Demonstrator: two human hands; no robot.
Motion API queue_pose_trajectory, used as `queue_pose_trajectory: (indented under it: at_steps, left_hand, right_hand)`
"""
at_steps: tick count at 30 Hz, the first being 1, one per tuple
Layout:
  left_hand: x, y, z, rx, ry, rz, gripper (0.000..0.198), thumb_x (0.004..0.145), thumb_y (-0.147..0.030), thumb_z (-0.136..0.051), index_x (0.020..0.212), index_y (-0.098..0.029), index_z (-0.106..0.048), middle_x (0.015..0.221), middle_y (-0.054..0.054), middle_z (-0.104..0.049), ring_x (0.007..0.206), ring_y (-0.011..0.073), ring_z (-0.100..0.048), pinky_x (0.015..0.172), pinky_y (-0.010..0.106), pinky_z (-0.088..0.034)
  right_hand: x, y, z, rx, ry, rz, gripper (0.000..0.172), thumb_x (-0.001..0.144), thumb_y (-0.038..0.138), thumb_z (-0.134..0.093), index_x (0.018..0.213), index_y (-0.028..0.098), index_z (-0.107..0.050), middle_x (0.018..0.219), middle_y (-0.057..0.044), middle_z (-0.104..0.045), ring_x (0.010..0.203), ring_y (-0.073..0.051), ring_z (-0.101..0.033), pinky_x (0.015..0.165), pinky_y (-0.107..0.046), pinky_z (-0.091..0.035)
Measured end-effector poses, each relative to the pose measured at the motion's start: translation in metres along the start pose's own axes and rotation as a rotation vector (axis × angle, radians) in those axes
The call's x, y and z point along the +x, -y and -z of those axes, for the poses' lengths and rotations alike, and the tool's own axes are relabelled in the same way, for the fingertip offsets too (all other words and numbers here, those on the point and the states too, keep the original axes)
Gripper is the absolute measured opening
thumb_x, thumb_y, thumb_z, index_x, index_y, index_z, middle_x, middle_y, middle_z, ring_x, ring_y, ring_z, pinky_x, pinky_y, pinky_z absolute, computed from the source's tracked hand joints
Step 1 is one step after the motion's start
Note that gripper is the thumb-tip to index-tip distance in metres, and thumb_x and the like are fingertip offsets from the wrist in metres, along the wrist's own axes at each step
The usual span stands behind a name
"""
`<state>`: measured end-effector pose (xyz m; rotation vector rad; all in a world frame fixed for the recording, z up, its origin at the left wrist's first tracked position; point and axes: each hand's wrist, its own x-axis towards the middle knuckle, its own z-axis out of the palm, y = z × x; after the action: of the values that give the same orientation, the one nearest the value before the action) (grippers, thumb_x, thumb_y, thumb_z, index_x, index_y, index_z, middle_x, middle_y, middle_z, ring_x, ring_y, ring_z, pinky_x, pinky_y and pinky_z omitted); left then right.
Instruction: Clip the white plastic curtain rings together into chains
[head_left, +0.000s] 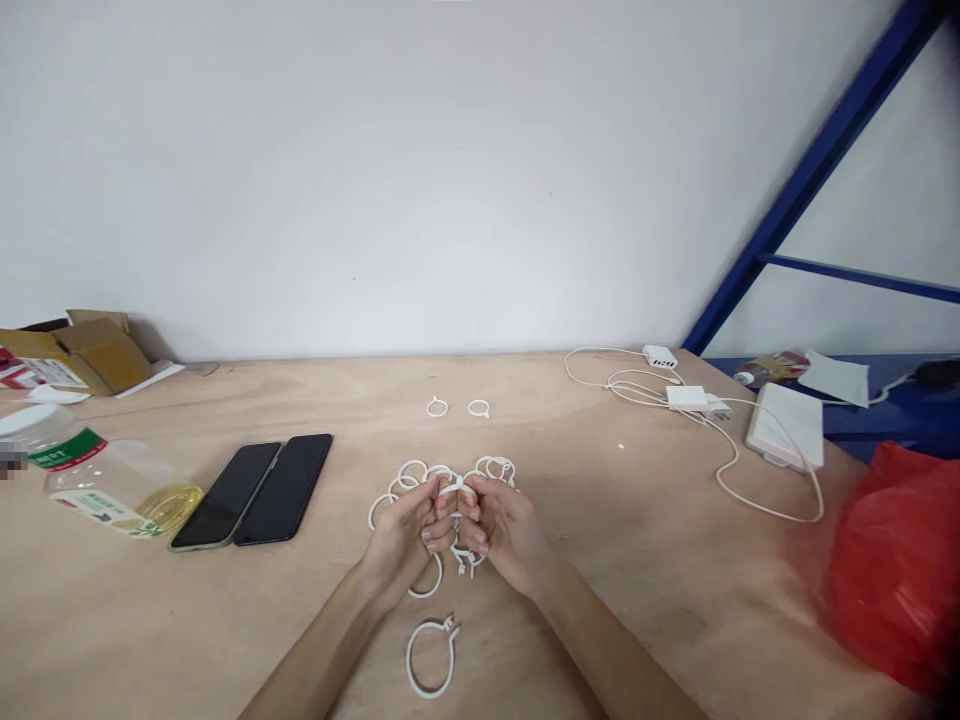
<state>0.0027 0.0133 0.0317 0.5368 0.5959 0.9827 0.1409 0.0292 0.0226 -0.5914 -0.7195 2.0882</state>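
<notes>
My left hand (409, 535) and my right hand (506, 525) meet in the middle, just above the table. Between their thumbs and fingers they pinch a white plastic ring (458, 484), partly covered by the fingertips. Several more white rings (412, 470) lie in a loose pile behind and under both hands. Nearer to me rests a larger-looking open ring (430, 660), its two clasp ends apart. Toward the wall, two rings lie side by side, a left ring (437, 406) and a right ring (478, 408), which both look closed.
On the left are two dark phones (283, 490), a plastic bottle (112, 480) lying on its side with yellowish liquid, and a cardboard box (97, 350). On the right are white cables with a charger (686, 398), a white box (785, 427) and a red plastic bag (896, 560).
</notes>
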Motion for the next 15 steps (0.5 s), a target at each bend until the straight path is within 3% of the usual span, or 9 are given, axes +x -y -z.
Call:
queue_pose_trajectory:
  at_steps: [4, 7, 11, 15]
  left_hand:
    - [-0.002, 0.002, -0.001, -0.11, -0.022, -0.077, 0.032, 0.08, -0.033, -0.061, 0.062, -0.015, -0.042, 0.06, -0.005, -0.034, 0.046, 0.0044, -0.024, 0.047, 0.018, -0.03]
    - [-0.001, 0.003, 0.0, -0.024, -0.038, -0.098, 0.035, 0.078, -0.04, -0.062, 0.062, -0.016, -0.043, 0.061, -0.004, -0.037, 0.049, 0.0055, -0.028, 0.049, 0.019, -0.03]
    - [0.003, 0.008, 0.005, 0.416, -0.198, -0.26, 0.041, 0.075, -0.052, -0.063, 0.061, -0.016, -0.049, 0.059, -0.004, -0.04, 0.05, 0.0076, -0.03, 0.047, 0.021, -0.024]
    - [0.002, 0.011, 0.005, 1.016, -0.194, -0.487, 0.034, 0.086, -0.042, -0.051, 0.065, -0.017, -0.059, 0.067, 0.002, -0.054, 0.067, 0.0153, -0.047, 0.061, 0.026, -0.034]
  right_hand:
    - [0.0, -0.003, 0.0, 0.115, 0.01, 0.043, 0.025, 0.07, 0.034, -0.061, 0.059, 0.018, -0.046, 0.056, 0.006, -0.041, 0.042, -0.005, -0.038, 0.04, -0.02, -0.028]
    - [0.0, -0.002, -0.002, 0.077, 0.012, 0.043, 0.021, 0.068, 0.033, -0.062, 0.061, 0.018, -0.049, 0.059, 0.004, -0.045, 0.045, -0.007, -0.043, 0.042, -0.02, -0.031]
    - [0.0, 0.003, -0.002, -0.205, -0.141, 0.133, 0.02, 0.067, 0.034, -0.064, 0.063, 0.017, -0.055, 0.057, 0.003, -0.05, 0.048, -0.009, -0.044, 0.042, -0.02, -0.028]
    - [0.01, 0.018, 0.006, -0.477, -0.415, 0.306, 0.024, 0.07, 0.04, -0.062, 0.066, 0.017, -0.059, 0.05, 0.005, -0.044, 0.045, -0.008, -0.038, 0.042, -0.02, -0.024]
